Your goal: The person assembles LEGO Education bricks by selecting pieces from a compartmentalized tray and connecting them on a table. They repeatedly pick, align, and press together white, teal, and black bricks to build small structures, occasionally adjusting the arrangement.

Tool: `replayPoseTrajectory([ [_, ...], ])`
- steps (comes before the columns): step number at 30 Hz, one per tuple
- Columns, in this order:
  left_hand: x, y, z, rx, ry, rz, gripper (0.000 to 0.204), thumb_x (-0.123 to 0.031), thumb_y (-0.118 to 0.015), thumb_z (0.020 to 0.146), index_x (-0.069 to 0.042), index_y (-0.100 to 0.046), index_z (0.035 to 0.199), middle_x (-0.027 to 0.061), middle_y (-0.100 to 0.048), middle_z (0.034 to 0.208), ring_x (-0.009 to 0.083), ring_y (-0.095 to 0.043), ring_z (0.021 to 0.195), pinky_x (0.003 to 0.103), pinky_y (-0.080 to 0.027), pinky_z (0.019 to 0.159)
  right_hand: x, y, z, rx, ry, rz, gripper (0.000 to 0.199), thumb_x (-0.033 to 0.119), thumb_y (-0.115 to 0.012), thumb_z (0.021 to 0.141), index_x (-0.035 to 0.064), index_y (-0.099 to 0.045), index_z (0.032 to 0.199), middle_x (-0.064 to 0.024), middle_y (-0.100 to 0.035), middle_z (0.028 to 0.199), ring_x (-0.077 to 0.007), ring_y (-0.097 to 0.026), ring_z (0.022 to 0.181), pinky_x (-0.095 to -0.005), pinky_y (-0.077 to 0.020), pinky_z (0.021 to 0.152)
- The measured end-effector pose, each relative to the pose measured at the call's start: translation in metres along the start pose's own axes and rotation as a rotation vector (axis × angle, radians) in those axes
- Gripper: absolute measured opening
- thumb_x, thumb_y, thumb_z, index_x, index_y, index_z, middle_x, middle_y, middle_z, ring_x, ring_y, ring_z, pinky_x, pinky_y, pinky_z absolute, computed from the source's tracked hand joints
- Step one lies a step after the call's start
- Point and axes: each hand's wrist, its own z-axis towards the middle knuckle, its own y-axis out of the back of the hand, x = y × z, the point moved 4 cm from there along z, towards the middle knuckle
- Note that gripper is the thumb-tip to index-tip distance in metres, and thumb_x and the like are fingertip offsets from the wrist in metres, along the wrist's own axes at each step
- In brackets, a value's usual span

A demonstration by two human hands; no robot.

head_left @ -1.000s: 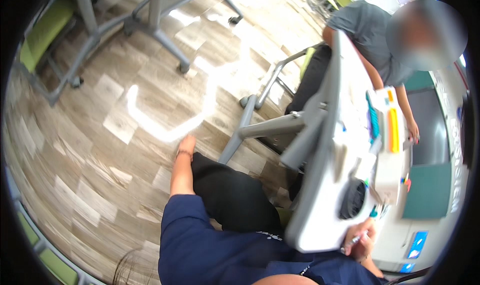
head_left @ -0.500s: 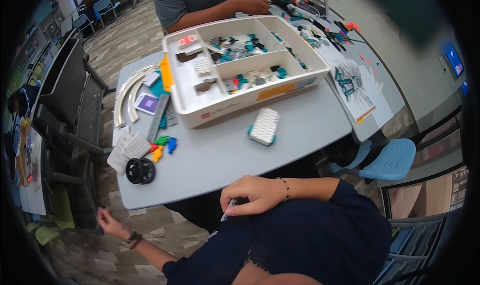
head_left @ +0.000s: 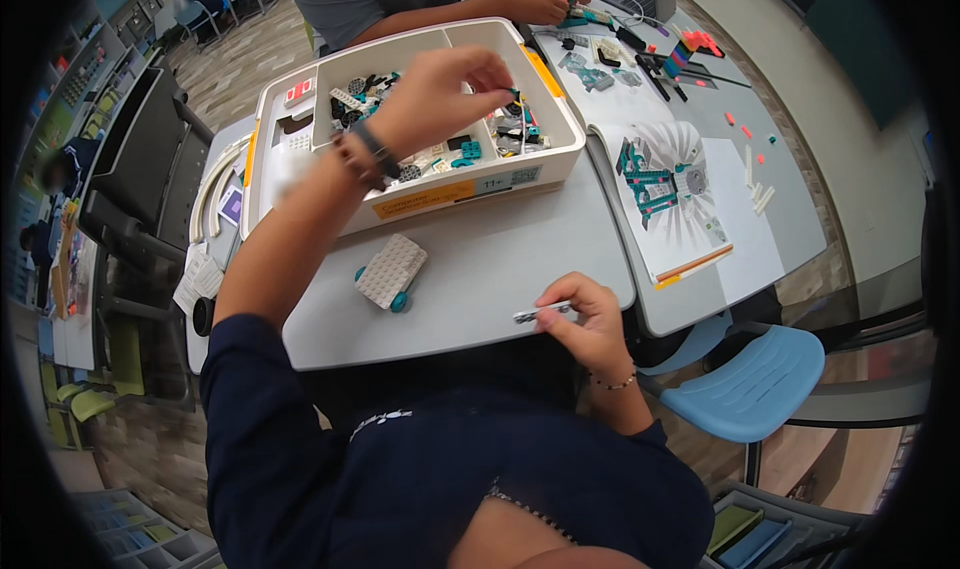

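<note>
My left hand [head_left: 450, 94] is over the right part of a white parts box [head_left: 480, 181], fingers curled toward the thumb. A small dark and teal bit shows by the thumb tip; whether it is held I cannot make out. My right hand [head_left: 585, 319] pinches a short light grey building beam [head_left: 535, 314] above the table's front edge. Between the hands, a white studded block with teal rounded parts [head_left: 393, 271] sits on the grey table [head_left: 470, 289]. Loose building pieces [head_left: 465, 151] in teal, white, grey and black fill the box's compartments.
To the right lies an open instruction booklet [head_left: 660, 199]. Behind it a person's hands [head_left: 545, 4] handle pieces beside a laptop. White curved pieces [head_left: 212, 194] and a black wheel [head_left: 203, 316] are at the left. A blue chair [head_left: 745, 379] stands right of the table.
My left hand has swung up from the lower left to over the box. My right hand has lifted away from my lap, beam still pinched. The view has shifted.
</note>
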Motion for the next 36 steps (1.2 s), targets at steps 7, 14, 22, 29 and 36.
replayPoseTrajectory([
  [7,0.023,-0.018,0.025,0.135,0.127,0.121,0.028,-0.026,-0.062,0.087,-0.005,-0.065,0.106,0.0094,-0.064,0.107,0.0173,-0.06,0.098,0.033,-0.046,0.087,-0.012,0.053,-0.018,-0.286,0.0,0.084,0.009,0.0,-0.064,0.081,-0.0009,-0.061,0.089,-0.0045,-0.062,0.079,-0.0092,-0.06,0.069,-0.0212,-0.0466,0.064],
  [14,-0.043,0.059,-0.071,0.043,0.07,0.171,0.023,-0.012,-0.056,0.084,0.0,-0.059,0.103,0.0115,-0.06,0.104,0.0218,-0.055,0.103,0.032,-0.039,0.092,0.011,0.121,-0.004,-0.51,0.118,0.134,0.015,0.009,-0.066,0.083,-0.0044,-0.064,0.089,-0.009,-0.063,0.079,-0.0122,-0.059,0.066,-0.0249,-0.0513,0.062],
  [22,-0.021,0.085,-0.18,-0.126,0.32,0.108,0.02,-0.008,-0.059,0.078,0.001,-0.061,0.096,0.013,-0.06,0.092,0.0249,-0.056,0.088,0.032,-0.042,0.082,0.044,0.222,0.137,-0.503,-0.186,-0.233,0.032,0.027,-0.062,0.086,0.0005,-0.061,0.104,-0.0096,-0.066,0.094,-0.014,-0.061,0.074,-0.0266,-0.0517,0.069],
  [29,-0.01,0.081,-0.219,-0.252,0.364,0.211,0.019,-0.011,-0.058,0.079,-0.001,-0.061,0.095,0.0122,-0.062,0.093,0.0282,-0.058,0.093,0.047,-0.035,0.098,-0.038,0.332,0.227,-0.575,-0.548,-0.187,0.019,0.025,-0.07,0.079,0.0096,-0.062,0.086,0.0011,-0.059,0.082,-0.0102,-0.055,0.074,-0.0244,-0.046,0.068],
  [36,-0.007,0.075,-0.215,-0.233,0.396,0.253,0.019,-0.006,-0.058,0.075,-0.003,-0.061,0.094,0.0113,-0.061,0.091,0.0275,-0.058,0.09,0.049,-0.031,0.101,-0.076,0.358,0.253,-0.677,-0.575,0.023,0.018,0.016,-0.067,0.081,0.0069,-0.06,0.095,-0.0025,-0.062,0.088,-0.0128,-0.058,0.078,-0.0271,-0.0505,0.067],
])
